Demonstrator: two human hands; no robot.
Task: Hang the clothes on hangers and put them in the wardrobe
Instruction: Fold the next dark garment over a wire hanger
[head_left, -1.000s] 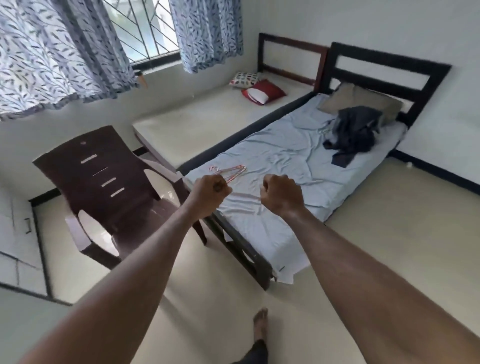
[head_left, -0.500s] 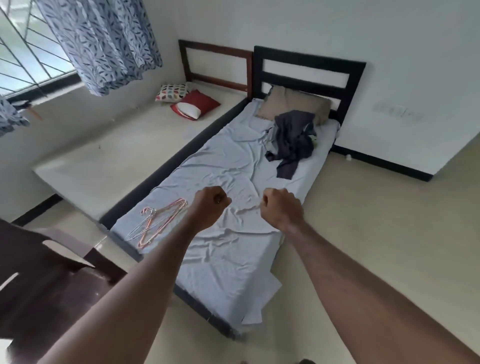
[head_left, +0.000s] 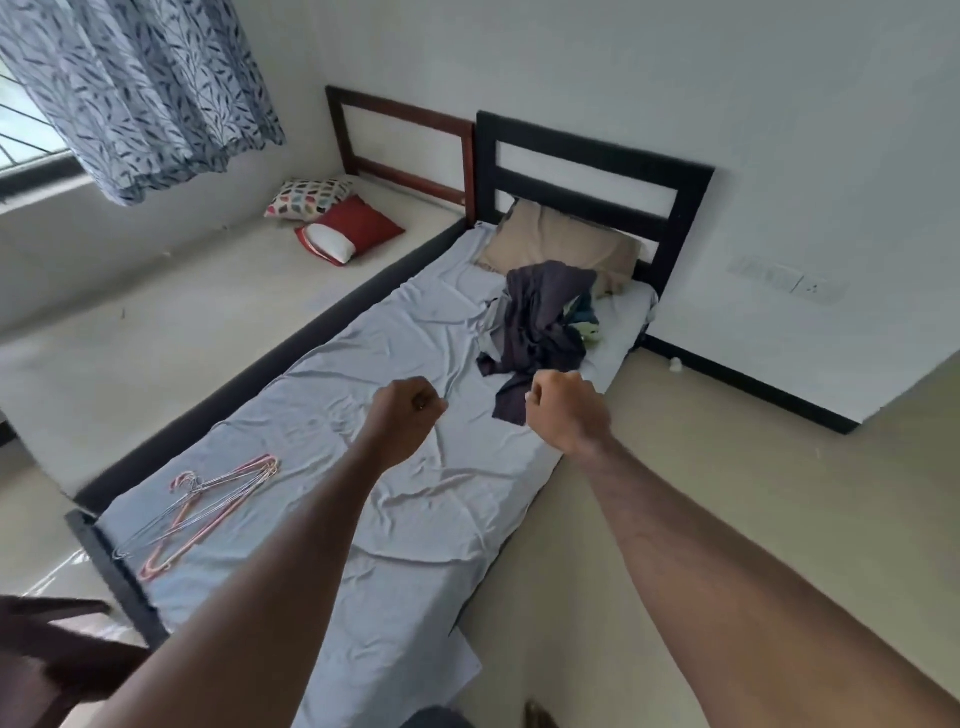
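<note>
A heap of dark clothes (head_left: 540, 322) lies near the head of the bed (head_left: 395, 467), partly on a tan pillow (head_left: 561, 244). A bundle of pink and silver wire hangers (head_left: 208, 506) rests on the light blue sheet near the foot of the bed. My left hand (head_left: 408, 413) is a closed fist held out over the middle of the sheet, holding nothing. My right hand (head_left: 563, 408) is also a closed fist, empty, just in front of the lower edge of the clothes heap. No wardrobe is in view.
A second bed with a bare cream mattress (head_left: 156, 332) adjoins on the left, carrying a red cushion (head_left: 353, 231) and a patterned cushion (head_left: 309, 195). A dark brown chair (head_left: 47, 654) is at the lower left. Cream floor (head_left: 753, 493) lies to the right. Curtains (head_left: 135, 88) hang over the window.
The view has swung right and closer to the bed; the chair has slid mostly out of frame. Both fists stay closed and now sit nearer the clothes heap.
</note>
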